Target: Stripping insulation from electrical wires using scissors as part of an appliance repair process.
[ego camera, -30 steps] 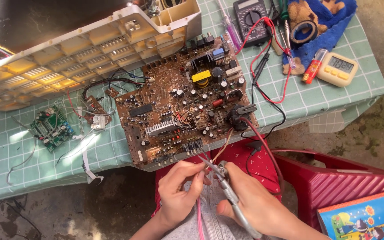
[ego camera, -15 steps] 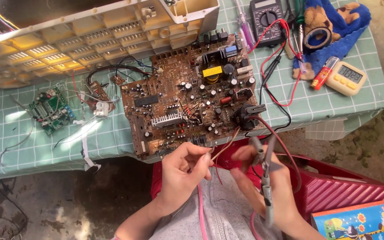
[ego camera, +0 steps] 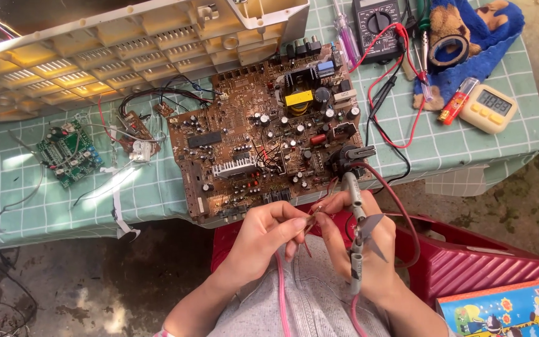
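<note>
- From my head camera, both of my hands meet just below the near edge of the tabletop, over my lap and a red plastic stool.
- My left hand is closed in a pinch: thumb and fingertips grip the end of a thin red wire that runs up toward the big brown circuit board.
- My right hand is closed around a pair of grey snips, their handle lying down along my palm and their tip pointing up at the board's near edge; its fingertips also touch the wire, just beside my left thumb.
- A dark red cable loops from the black part at the board's right side, round the outside of my right hand.
- The circuit board lies flat on the green checked cloth, its near edge overhanging the tabletop just above my hands.
- Left of it sit a small green circuit board and a small brown board with loose wires, well apart from my hands.
- A cream plastic casing, ribbed side up, fills the far left of the tabletop and touches the big board's far edge.
- At the far right: a black multimeter with red and black leads, a screwdriver with a clear handle, a blue cloth bearing a roll of tape, a red lighter and a cream digital timer.
- A bright picture book lies at lower right, beside the stool.
</note>
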